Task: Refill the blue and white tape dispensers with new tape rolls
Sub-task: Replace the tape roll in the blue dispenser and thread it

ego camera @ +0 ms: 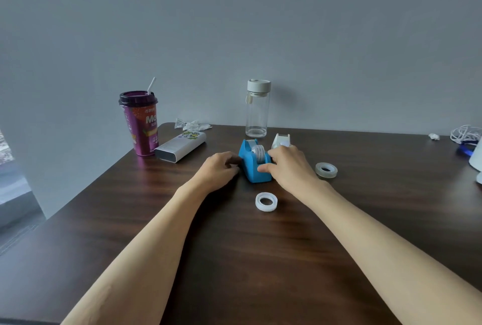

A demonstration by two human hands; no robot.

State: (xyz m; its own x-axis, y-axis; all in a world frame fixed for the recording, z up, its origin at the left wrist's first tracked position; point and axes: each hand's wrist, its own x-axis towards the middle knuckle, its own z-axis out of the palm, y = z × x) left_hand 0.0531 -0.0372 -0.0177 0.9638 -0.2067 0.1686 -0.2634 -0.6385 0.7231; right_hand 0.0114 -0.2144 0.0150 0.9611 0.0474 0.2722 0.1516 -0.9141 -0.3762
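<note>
While hands flank it, blue dispenser sits mid-table.

White dispenser half behind right hand

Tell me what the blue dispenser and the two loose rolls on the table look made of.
The blue tape dispenser looks like moulded plastic, matte, with uniform colour and rounded edges. The near tape roll seems translucent, frosted white tape. The far tape roll looks clearer and glossier, probably transparent tape; no core is discernible in either.

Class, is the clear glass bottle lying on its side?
No, the clear glass bottle stands upright on the dark wooden table, its white cap on top.
</note>
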